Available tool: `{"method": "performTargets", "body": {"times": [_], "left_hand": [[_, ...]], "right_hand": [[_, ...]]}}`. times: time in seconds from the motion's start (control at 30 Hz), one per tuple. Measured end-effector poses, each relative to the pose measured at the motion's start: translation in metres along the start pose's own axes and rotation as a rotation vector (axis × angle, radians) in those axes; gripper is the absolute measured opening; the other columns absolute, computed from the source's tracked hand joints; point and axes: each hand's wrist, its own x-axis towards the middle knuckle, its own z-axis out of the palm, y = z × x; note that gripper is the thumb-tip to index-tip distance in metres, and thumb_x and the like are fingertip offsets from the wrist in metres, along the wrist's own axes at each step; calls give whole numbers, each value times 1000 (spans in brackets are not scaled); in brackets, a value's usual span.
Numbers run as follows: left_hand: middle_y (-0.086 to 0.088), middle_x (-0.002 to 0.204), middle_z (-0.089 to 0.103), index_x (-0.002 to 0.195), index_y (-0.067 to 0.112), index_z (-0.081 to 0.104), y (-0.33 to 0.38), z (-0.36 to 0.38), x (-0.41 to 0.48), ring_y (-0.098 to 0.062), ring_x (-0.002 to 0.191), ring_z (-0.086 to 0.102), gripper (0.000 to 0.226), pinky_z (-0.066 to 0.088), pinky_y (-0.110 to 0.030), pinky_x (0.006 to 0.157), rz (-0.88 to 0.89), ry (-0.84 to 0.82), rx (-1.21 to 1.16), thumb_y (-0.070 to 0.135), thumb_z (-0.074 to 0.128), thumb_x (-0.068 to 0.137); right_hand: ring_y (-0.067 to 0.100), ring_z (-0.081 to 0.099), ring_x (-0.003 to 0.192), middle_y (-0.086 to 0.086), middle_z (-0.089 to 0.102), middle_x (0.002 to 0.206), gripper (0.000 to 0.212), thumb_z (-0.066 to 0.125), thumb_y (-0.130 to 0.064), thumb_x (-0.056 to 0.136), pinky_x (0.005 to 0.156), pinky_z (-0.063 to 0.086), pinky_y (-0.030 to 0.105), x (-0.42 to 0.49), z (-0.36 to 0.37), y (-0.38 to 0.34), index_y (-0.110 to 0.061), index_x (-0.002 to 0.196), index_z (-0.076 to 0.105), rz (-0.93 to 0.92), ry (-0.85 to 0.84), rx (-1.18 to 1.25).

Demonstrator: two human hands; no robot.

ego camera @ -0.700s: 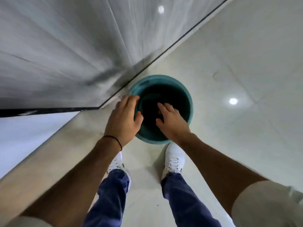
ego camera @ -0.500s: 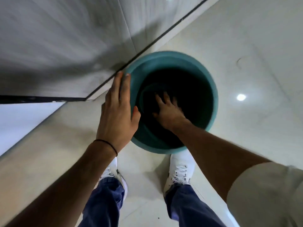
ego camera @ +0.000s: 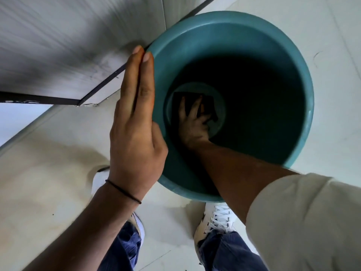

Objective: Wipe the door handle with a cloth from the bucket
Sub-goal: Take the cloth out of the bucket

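Note:
A teal plastic bucket (ego camera: 197, 42) stands on the floor against the wall, seen from above. A dark cloth (ego camera: 212, 106) lies flat on its bottom. My right hand (ego camera: 192, 124) reaches deep inside, its fingers spread on the cloth; the dim light hides whether they grip it. My left hand (ego camera: 134, 122) lies along the bucket's left rim, fingers straight against the outside and thumb hooked over the edge. No door handle is in view.
A grey wall panel (ego camera: 68, 45) with a dark base strip rises at the upper left, right behind the bucket. Pale floor tiles (ego camera: 332, 45) surround it. My white shoes (ego camera: 216, 218) stand just below the bucket.
I have bent lower, so the bucket fills more of the view. My right hand went from the upper part of the bucket down to the cloth. My left hand slid along the rim.

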Motion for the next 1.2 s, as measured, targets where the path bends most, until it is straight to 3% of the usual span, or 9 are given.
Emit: {"method": "performTargets", "body": {"times": [0.13, 0.3, 0.43, 0.5, 0.6, 0.7, 0.83, 1.03, 1.2], "left_hand": [[-14, 164, 23, 153, 0, 28, -1, 1, 0, -16, 153, 22, 88, 28, -30, 122, 7, 14, -35, -26, 34, 69], [-10, 166, 20, 155, 5, 26, -3, -2, 2, -12, 154, 15, 91, 22, -27, 123, -14, -32, -39, -23, 37, 68], [-5, 167, 16, 156, 11, 23, 1, -12, 5, 3, 151, 10, 86, 17, -13, 118, -42, -116, -32, -12, 40, 75], [-2, 168, 14, 157, 15, 20, 6, -25, 5, -7, 152, 18, 83, 24, -21, 119, -50, -199, 2, -2, 39, 78], [-3, 168, 15, 155, 17, 24, 19, -51, 3, -30, 146, 33, 79, 39, -48, 114, -121, -260, 57, 4, 45, 80], [-2, 167, 18, 152, 14, 33, 44, -97, -11, -32, 144, 36, 69, 39, -50, 113, -239, -225, 52, 2, 52, 86], [-2, 165, 24, 150, 14, 39, 90, -177, -56, -27, 146, 34, 58, 32, -38, 119, -410, -157, -10, 5, 52, 94], [-2, 146, 54, 130, 17, 62, 157, -331, -157, -26, 128, 56, 38, 44, -37, 111, -624, -68, -92, 6, 51, 95], [2, 127, 67, 122, 20, 67, 183, -459, -243, -21, 105, 65, 32, 44, -24, 92, -720, 151, -121, 8, 51, 96]], "right_hand": [[61, 51, 115, 41, 11, 155, 56, 29, -2, 102, 87, 53, 61, 14, -10, 8, -16, 155, 16, -117, 62, -72], [56, 41, 132, 31, 18, 155, 57, 33, -3, 101, 106, 41, 57, 10, -46, 21, -24, 154, 28, -181, -83, -26], [43, 52, 130, 25, 49, 143, 56, 41, 0, 97, 107, 41, 45, -26, -86, 36, -18, 150, 36, -150, -117, 141], [43, 57, 123, 23, 57, 134, 57, 48, -1, 90, 102, 44, 45, -61, -116, 41, -22, 143, 43, -175, -62, 261], [37, 59, 111, 12, 61, 119, 44, 58, -3, 82, 95, 45, 44, -122, -163, 47, -26, 120, 53, -208, 6, 457], [28, 61, 86, -4, 60, 88, 41, 63, 1, 76, 74, 52, 36, -192, -204, 48, -31, 94, 45, -193, 50, 682], [8, 64, 63, -2, 56, 84, 35, 59, 16, 81, 48, 53, 19, -296, -253, 40, -10, 98, 45, -229, -16, 1009], [9, 70, 61, -2, 63, 85, 37, 56, 20, 85, 53, 59, 26, -461, -309, -4, -7, 103, 40, -379, -141, 1104], [19, 71, 73, 2, 65, 105, 59, 59, 18, 78, 60, 62, 41, -590, -340, -67, -17, 122, 40, -594, -189, 1073]]}}
